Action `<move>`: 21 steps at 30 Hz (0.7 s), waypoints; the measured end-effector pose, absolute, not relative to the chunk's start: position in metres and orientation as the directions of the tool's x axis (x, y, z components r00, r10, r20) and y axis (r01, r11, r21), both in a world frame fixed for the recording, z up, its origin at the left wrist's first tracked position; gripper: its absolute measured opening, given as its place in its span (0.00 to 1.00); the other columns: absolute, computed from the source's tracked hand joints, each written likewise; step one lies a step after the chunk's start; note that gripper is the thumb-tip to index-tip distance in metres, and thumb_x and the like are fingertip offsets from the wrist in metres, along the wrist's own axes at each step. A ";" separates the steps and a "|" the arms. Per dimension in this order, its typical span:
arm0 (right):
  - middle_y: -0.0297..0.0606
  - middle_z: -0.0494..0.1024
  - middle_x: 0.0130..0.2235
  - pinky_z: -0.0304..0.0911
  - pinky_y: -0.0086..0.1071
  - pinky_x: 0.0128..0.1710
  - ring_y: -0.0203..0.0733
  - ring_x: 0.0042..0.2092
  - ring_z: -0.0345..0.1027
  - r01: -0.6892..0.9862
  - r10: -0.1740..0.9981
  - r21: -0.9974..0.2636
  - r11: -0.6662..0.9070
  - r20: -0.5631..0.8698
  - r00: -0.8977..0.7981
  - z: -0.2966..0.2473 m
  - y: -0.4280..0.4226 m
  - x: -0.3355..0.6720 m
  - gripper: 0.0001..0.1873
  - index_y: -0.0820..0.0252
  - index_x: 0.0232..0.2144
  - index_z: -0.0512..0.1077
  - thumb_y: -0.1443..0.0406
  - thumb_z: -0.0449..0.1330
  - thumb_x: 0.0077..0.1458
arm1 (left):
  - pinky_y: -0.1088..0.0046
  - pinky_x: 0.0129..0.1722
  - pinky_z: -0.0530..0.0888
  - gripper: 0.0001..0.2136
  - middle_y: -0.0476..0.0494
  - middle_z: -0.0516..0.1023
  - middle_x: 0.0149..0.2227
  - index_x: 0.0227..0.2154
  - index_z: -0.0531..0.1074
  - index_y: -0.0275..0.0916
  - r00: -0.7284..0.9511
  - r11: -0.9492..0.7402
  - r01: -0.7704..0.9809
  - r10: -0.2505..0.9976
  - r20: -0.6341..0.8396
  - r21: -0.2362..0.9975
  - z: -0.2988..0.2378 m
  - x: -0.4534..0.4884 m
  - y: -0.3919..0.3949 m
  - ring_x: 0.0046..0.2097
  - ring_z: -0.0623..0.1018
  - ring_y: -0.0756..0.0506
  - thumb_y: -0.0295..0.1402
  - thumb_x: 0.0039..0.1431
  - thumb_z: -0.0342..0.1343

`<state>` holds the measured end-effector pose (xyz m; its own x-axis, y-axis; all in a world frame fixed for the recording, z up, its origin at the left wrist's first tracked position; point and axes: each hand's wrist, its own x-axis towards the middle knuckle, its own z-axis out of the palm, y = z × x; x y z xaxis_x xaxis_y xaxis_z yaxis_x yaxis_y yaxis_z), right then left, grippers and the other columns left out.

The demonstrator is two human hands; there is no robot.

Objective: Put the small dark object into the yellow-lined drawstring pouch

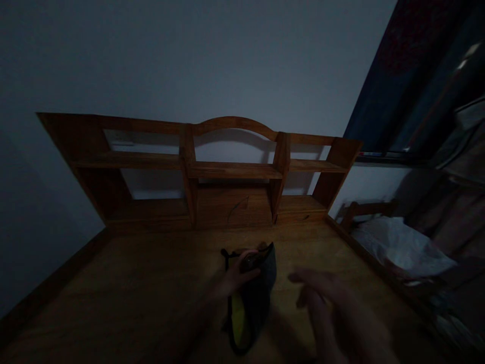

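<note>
One wooden desk (151, 283), one wooden shelf hutch (231, 172) at back against pale wall; room dim. One dark fabric pouch with yellow lining (252, 298) lies mid-desk. Left hand (237, 275) pinches pouch's top edge. Right hand (322, 293) blurred, fingers loosely spread, just right of pouch.

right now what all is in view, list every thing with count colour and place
pouch: one, dark with a yellow patch, lying on the desk near the middle
desk: one, brown wood, fills the lower part of the view
shelf unit: one, brown wood with an arched top, at the back of the desk against the wall
wall: one, pale grey, behind the shelf unit
white sheet or bag: one, white, right of the desk
left hand: one, grips the top edge of the pouch
right hand: one, blurred, open above the desk right of the pouch, touching nothing
</note>
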<state>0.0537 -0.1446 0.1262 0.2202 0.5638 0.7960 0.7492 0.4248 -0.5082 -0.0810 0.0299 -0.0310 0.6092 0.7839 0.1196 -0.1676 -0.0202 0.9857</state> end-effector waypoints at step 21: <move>0.47 0.74 0.47 0.69 0.40 0.43 0.50 0.46 0.71 0.678 0.816 -0.718 0.161 0.483 0.318 -0.045 -0.049 0.069 0.22 0.59 0.51 0.67 0.57 0.56 0.56 | 0.62 0.60 0.60 0.24 0.42 0.66 0.58 0.56 0.64 0.46 0.672 -0.042 -0.213 0.718 0.178 0.976 -0.030 -0.086 0.030 0.60 0.64 0.41 0.37 0.57 0.59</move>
<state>0.0690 -0.0490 -0.0445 0.3179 0.8158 0.4830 0.6777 0.1607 -0.7175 -0.0861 0.0300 -0.0300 0.6725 0.7184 0.1782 -0.2133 -0.0424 0.9761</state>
